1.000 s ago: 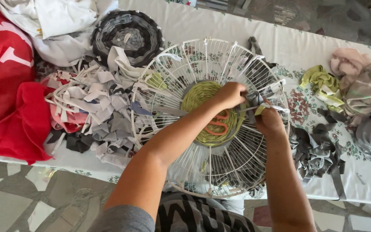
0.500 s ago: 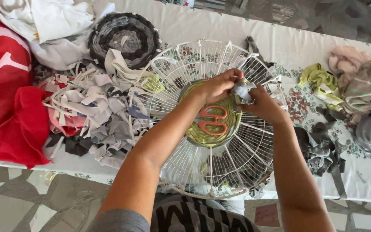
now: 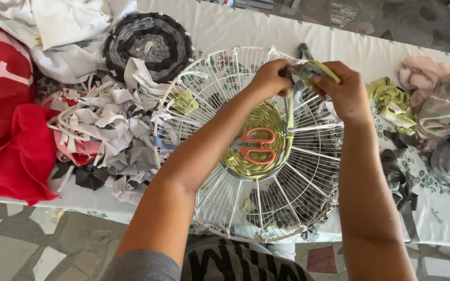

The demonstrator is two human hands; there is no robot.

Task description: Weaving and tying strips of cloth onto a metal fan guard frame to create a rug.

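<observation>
A grey and yellow-green fabric strip (image 3: 308, 73) is pinched between the left hand (image 3: 267, 78) and right hand (image 3: 346, 88), both closed tight on it, just above the far rim of a round white wire fan guard (image 3: 204, 99). A coiled green woven patch (image 3: 266, 122) is seen at the guard's centre, with orange-handled scissors (image 3: 256, 147) laid on it. Soft, floppy grey and white scraps (image 3: 108, 130) are heaped to the left, beside a finished round rug (image 3: 147, 44).

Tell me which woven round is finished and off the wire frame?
The dark grey-and-black woven round at the table's far left, lying flat beside the scrap pile. The yellow-green one sits inside the white wire frame, under orange-handled scissors.
</observation>
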